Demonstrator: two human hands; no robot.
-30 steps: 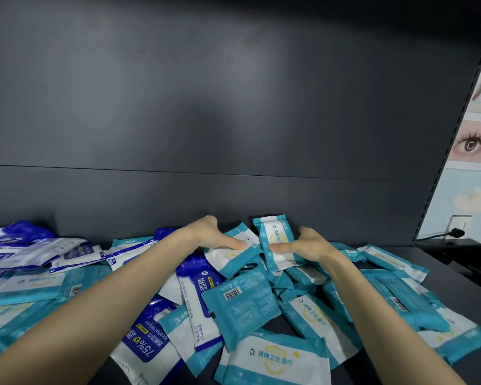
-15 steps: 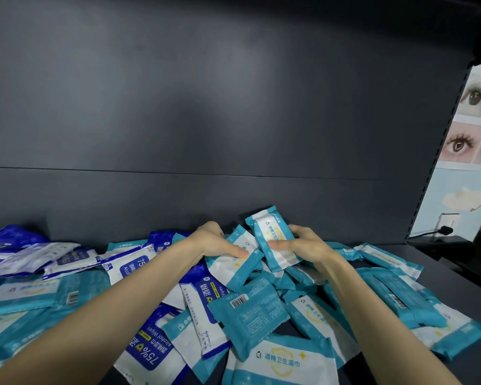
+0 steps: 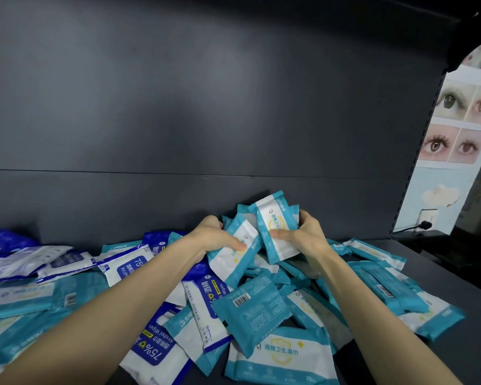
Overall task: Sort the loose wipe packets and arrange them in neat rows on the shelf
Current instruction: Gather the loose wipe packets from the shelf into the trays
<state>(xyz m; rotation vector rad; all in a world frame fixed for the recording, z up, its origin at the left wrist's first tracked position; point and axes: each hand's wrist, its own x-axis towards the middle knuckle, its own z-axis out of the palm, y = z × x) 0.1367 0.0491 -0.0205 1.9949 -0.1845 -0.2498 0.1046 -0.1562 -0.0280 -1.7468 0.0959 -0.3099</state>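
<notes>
Dark grey shelf (image 3: 444, 270) lying under loose heap, bare strip showing at right. Dark back panel (image 3: 178, 107) rising behind. Eye poster (image 3: 456, 129) hanging at far right, plug (image 3: 424, 225) sitting at wall just below it.

Teal wipe packets (image 3: 254, 309) sprawling across middle, left and right. Dark-blue alcohol wipe packets (image 3: 156, 345) mixing in at near left.

Left hand (image 3: 214, 237) gripping teal-and-white packet (image 3: 229, 263), thumb pressing on top, fingers curling round far edge. Right hand (image 3: 306, 237) gripping second packet (image 3: 272, 218), tilted near upright above far part of heap. Held packets overlapping, touching.
</notes>
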